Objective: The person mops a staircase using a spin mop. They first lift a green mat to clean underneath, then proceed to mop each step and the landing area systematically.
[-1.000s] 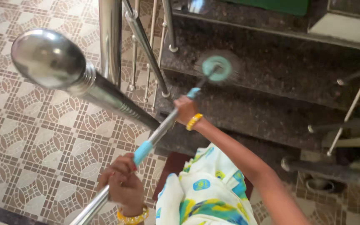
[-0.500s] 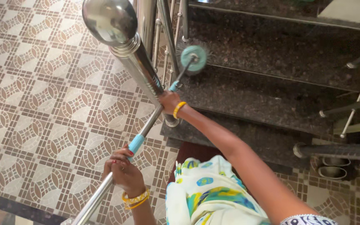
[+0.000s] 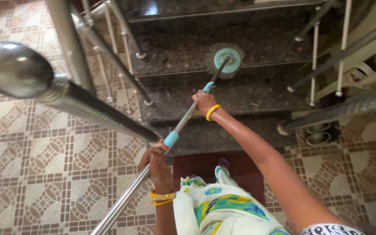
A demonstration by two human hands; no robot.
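I hold a long mop with a steel pole (image 3: 183, 124) and teal joints. Its round teal head with dark bristles (image 3: 226, 60) rests on a dark granite stair step (image 3: 188, 52). My right hand (image 3: 202, 102), with a yellow bangle, grips the pole just below the upper teal joint. My left hand (image 3: 155, 162), with yellow bangles, grips the pole lower down, beside the lower teal sleeve. A patterned white, green and blue garment (image 3: 223, 206) hangs below my arms.
A steel handrail with a ball end (image 3: 16, 69) crosses close at the left, with slanted balusters (image 3: 118, 52) behind it. Another railing (image 3: 340, 104) runs at the right. Patterned brown floor tiles (image 3: 44, 161) surround a dark red mat (image 3: 240, 167) at the stair foot.
The view has swung and the handrail ball now sits far left. The mop head has moved right along the step. Both hands keep their grip on the pole.
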